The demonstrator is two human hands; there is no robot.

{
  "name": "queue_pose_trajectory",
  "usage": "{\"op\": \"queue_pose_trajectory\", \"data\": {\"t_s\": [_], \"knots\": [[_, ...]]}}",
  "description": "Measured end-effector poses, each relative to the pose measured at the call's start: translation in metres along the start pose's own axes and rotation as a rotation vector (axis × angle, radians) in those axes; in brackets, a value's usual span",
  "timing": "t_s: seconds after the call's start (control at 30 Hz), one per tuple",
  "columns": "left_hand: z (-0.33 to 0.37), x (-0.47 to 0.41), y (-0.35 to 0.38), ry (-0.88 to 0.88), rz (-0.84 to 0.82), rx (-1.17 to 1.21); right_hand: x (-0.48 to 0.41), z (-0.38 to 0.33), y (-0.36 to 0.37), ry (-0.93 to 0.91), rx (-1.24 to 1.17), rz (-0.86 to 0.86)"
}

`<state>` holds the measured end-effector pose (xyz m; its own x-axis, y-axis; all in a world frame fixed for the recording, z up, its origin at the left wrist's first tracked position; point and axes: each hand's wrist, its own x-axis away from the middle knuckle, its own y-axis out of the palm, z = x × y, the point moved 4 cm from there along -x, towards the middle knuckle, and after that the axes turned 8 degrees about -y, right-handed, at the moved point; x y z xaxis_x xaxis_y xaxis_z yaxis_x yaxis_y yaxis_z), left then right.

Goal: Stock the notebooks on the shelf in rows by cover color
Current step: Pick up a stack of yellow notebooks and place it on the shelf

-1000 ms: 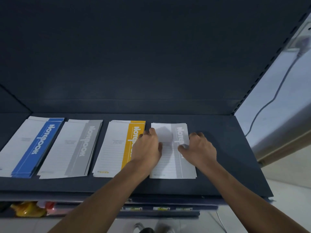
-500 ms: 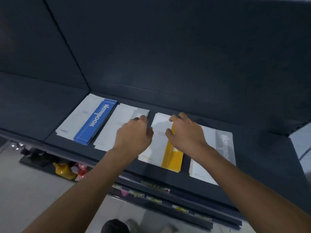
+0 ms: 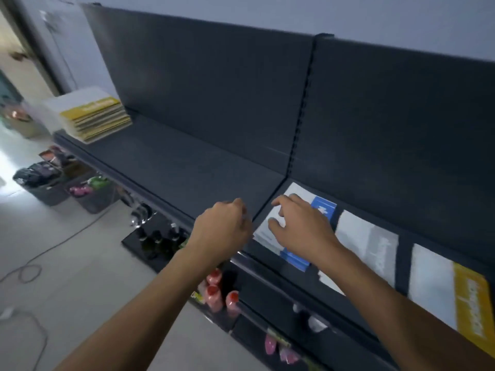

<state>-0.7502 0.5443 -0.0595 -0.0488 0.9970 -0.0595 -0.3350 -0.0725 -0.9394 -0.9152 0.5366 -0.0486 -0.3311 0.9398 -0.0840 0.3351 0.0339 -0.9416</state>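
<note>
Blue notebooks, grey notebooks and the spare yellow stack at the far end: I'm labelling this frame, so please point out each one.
blue notebooks (image 3: 325, 208), head view, on the blue cover band.
grey notebooks (image 3: 380, 243), head view, on the grey cover band.
spare yellow stack (image 3: 92, 108), head view, on the top cover's yellow band.

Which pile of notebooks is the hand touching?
The blue-striped pile, leftmost in the row. The right hand rests on it; the grey and yellow piles beside it lie untouched.

Left hand (image 3: 223, 228) loosely curled, right hand (image 3: 300, 226) spread, fingers down.
</note>
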Motion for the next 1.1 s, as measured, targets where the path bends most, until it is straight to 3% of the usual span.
{"op": "queue_pose_trajectory", "data": {"t_s": [0.33, 1.1], "knots": [[-0.197, -0.051, -0.057, -0.143, 0.068, 0.031, -0.13, -0.15, 0.056, -0.176, -0.033, -0.076], [-0.497, -0.238, -0.151, -0.232, 0.126, 0.062, -0.437, -0.356, 0.165, -0.259, -0.109, -0.206]]}}
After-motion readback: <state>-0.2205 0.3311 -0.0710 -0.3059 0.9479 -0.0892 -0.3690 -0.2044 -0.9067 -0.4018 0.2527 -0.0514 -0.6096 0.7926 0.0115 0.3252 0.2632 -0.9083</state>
